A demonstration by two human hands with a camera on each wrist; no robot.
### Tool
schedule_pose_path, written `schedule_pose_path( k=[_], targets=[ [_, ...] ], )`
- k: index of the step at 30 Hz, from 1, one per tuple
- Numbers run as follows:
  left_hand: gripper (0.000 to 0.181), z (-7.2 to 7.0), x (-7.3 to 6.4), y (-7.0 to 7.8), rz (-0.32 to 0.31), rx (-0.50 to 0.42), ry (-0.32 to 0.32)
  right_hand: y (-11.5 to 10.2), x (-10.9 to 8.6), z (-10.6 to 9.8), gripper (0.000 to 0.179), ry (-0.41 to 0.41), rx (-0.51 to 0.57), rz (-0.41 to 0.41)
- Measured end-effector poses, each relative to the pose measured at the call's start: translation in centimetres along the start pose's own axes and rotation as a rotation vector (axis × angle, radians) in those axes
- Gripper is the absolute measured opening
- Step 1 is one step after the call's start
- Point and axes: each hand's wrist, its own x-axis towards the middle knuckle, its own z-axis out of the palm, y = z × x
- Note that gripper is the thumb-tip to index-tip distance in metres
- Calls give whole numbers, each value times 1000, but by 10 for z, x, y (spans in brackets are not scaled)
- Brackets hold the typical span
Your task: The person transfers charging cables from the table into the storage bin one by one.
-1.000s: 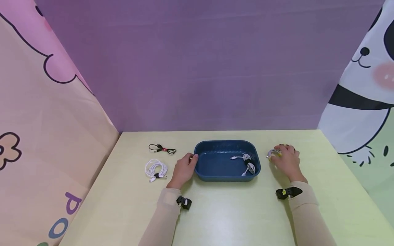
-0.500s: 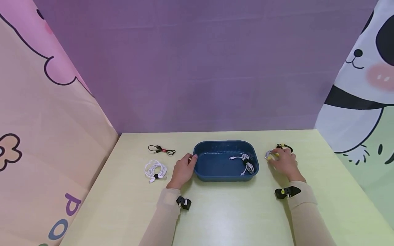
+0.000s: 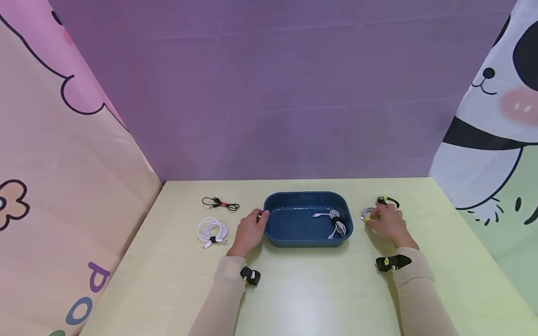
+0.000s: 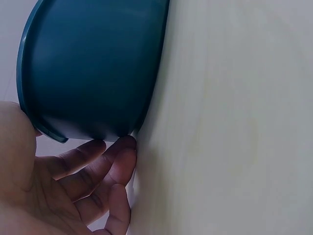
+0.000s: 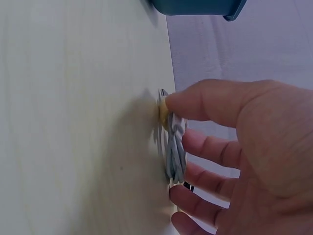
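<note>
right hand (image 3: 390, 225), half closed, curls thumb and fingers round the grey cable (image 5: 175, 159) by its yellow tie (image 5: 164, 113), right of the blue tray (image 3: 290, 225); hard to say whether it clears the tabletop (image 3: 315, 294). the left hand (image 3: 249, 234), fingers loosely curled, pinches the tray's left end!

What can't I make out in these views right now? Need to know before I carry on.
Left wrist: most of the blue tray, cut off by the top edge.
Left wrist: the thumb tip of the left hand, hidden behind the tray.
Head: part of the grey cable, covered by the right hand.
Head: plug types on the white cable in the tray, too small.
</note>
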Motion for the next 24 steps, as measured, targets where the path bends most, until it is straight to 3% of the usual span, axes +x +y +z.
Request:
schedule_pose_path(
  k=[9, 24],
  targets=[
    [43, -1, 0, -1, -17, 11, -10, -3, 0, 5, 44, -10, -11, 18],
    [43, -2, 2, 1, -6, 0, -14, -3, 0, 1, 33, -2, 3, 12]
  ],
)
